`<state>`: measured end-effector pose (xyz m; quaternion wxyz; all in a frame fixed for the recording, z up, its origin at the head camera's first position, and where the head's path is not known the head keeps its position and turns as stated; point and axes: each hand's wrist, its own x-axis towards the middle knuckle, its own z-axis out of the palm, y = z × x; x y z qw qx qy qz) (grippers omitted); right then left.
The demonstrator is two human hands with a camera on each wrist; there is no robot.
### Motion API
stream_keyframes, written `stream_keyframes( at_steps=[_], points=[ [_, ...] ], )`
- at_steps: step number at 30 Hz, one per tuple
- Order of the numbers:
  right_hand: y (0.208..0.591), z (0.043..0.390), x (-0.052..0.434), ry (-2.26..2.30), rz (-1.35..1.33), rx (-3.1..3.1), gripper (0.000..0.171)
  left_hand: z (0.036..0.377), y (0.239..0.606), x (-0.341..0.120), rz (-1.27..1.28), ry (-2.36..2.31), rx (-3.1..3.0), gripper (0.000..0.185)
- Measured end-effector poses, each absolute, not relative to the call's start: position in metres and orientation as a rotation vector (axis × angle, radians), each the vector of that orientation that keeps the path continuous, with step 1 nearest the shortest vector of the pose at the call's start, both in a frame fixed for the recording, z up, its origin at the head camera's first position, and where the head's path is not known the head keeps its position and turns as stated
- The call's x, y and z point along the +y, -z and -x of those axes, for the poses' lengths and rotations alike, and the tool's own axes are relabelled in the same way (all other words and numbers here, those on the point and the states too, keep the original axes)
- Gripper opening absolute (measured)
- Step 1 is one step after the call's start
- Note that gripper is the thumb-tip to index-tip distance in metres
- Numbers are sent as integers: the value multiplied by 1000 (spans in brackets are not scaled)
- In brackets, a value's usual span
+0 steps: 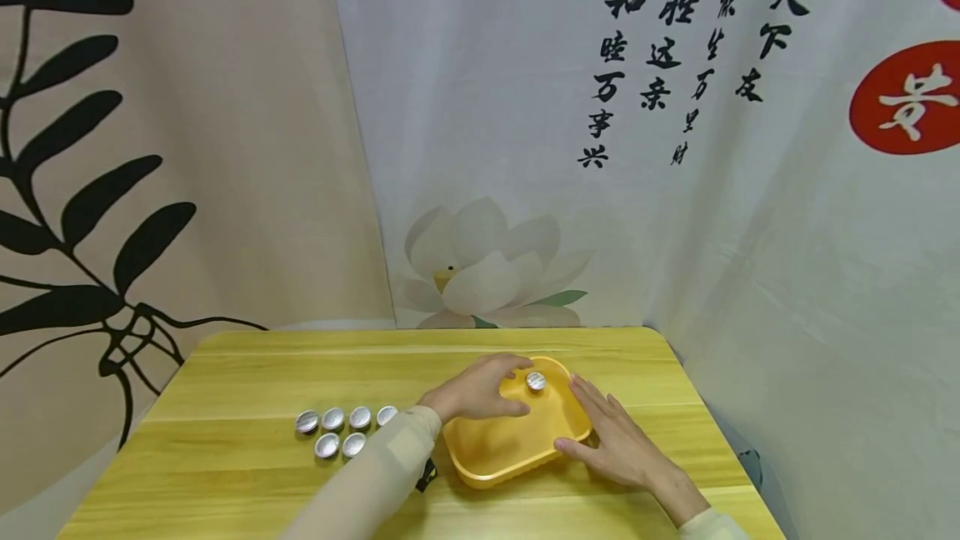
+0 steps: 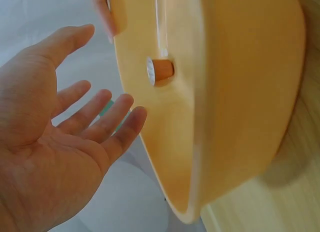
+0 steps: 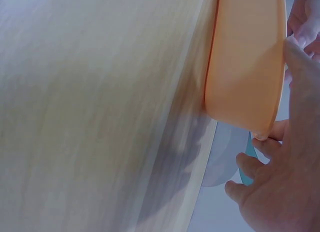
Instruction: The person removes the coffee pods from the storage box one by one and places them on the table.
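A yellow plastic basin sits on the table. Inside it, toward the far end, stands one coffee capsule with its silver foil lid up; the left wrist view shows the capsule's orange, tapered side. My left hand hovers over the basin's left side, fingers spread and loosely bent, with nothing in it. On the opposite side, my right hand touches the rim with thumb and fingertips, its fingers fairly straight. In the right wrist view those fingertips meet the basin's edge.
Several more silver-topped capsules stand in two rows on the wooden table, left of the basin; my left sleeve partly covers this group. A small black-and-yellow item shows beside that sleeve. A printed curtain hangs behind the table.
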<state>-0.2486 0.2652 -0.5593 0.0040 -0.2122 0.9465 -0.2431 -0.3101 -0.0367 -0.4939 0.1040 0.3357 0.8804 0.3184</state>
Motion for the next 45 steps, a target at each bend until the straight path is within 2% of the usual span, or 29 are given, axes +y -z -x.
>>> stream_keyframes(
  at_steps=[9, 21, 35, 41, 45],
  points=[
    [560, 249, 266, 773, 676, 2963, 104, 322, 501, -18, -948, -879, 2584, 72],
    [557, 249, 265, 776, 666, 2948, 104, 330, 508, -14, -855, -886, 2554, 68],
    [557, 247, 265, 795, 649, 2940, 104, 335, 514, -1, -798, -718, 2556, 72],
    [557, 247, 265, 791, 655, 2944, 104, 337, 509, -2, -856, -655, 2545, 55],
    [558, 248, 265, 793, 660, 2945, 104, 338, 506, 0, -833, -628, 2536, 58]
  ],
)
